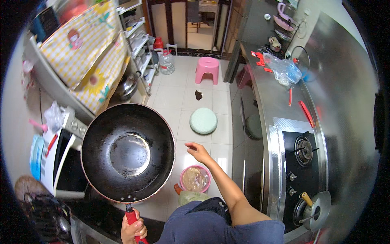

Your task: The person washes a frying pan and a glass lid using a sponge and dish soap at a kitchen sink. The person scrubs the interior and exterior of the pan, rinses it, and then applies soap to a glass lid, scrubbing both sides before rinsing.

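Note:
A large black wok (128, 152) with a worn, shiny ring on its base fills the left of the view. My left hand (134, 228) is closed around its red handle, and the wok's inside faces the camera with nothing in it. My right hand (197, 151) is held out over the tiled floor, to the right of the wok's rim, with its fingers apart and nothing in them. Below that hand, a pink bin (208, 186) lined with a plastic bag stands on the floor.
A steel counter (265, 79) with a gas stove (298, 177) and a pan (323, 210) runs along the right. A green round cushion (203, 120) and a pink stool (207, 69) are on the floor. Beside the wok, at left, stands a white oven (65, 177).

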Demonstrator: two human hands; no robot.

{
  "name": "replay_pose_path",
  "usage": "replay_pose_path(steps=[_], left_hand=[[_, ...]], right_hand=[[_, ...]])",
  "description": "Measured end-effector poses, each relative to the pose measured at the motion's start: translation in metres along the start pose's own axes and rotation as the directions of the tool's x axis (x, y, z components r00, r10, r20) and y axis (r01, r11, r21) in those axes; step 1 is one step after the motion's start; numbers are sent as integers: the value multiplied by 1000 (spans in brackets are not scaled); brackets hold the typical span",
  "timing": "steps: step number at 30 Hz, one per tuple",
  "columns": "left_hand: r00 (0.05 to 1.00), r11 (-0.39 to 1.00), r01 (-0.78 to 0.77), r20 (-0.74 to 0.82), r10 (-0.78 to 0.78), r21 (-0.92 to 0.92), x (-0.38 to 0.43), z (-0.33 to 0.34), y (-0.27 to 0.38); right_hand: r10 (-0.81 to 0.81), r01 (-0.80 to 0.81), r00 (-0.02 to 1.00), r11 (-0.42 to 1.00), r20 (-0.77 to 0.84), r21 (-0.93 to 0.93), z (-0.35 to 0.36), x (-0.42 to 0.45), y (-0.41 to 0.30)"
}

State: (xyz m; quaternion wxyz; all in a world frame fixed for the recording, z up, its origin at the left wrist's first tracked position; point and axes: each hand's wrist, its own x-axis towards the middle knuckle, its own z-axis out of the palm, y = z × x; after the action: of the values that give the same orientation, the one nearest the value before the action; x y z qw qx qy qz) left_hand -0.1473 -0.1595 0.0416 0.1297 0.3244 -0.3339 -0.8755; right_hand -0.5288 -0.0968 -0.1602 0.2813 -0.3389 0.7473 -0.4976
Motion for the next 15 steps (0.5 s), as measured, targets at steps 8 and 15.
replay_pose_path(steps=[8,15], left_hand=[[957,968,225,162,-241,111,113,29,70],[858,926,321,351,-374,200,236,42,112]], right_hand=[[217,-150,929,961,-300,231,-57,-24,33],[387,-513,701,857,-599,-46,-96,-95,52]])
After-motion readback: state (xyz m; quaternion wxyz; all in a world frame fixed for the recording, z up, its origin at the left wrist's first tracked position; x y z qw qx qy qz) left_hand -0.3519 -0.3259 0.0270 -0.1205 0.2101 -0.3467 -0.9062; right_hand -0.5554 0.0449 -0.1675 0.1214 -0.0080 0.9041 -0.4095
